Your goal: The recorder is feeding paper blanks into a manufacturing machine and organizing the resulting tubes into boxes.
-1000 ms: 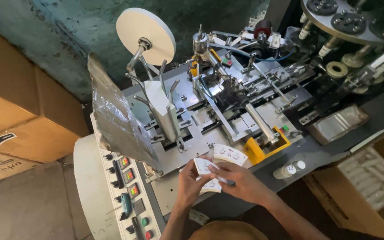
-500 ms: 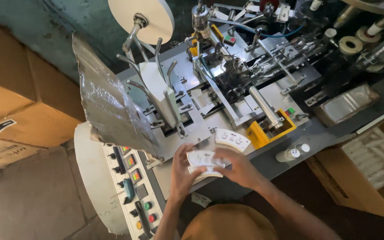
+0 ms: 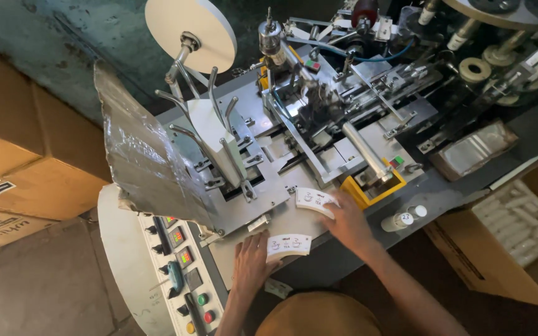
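Observation:
Near the front edge of the grey machine deck (image 3: 284, 219) my left hand (image 3: 251, 264) rests on the deck and holds a small stack of curved white printed paper blanks (image 3: 289, 244). A little to the right and farther up, my right hand (image 3: 347, 223) grips a second stack of the same white blanks (image 3: 314, 200), just left of a yellow bracket (image 3: 375, 188). The two stacks are apart. Both hands sit at the deck's near side, below the metal guide rails.
A large white paper roll (image 3: 191, 26) stands on a spindle at the top. A crumpled plastic sheet (image 3: 147, 163) hangs at left above a control panel with coloured buttons (image 3: 185, 274). Cardboard boxes (image 3: 26, 162) lie left; another box (image 3: 512, 230) sits right. A small white bottle (image 3: 401, 219) lies on the deck.
My hands held the blanks together as one bundle; now they have split it, the right hand moving up and right with one stack while the left keeps the other.

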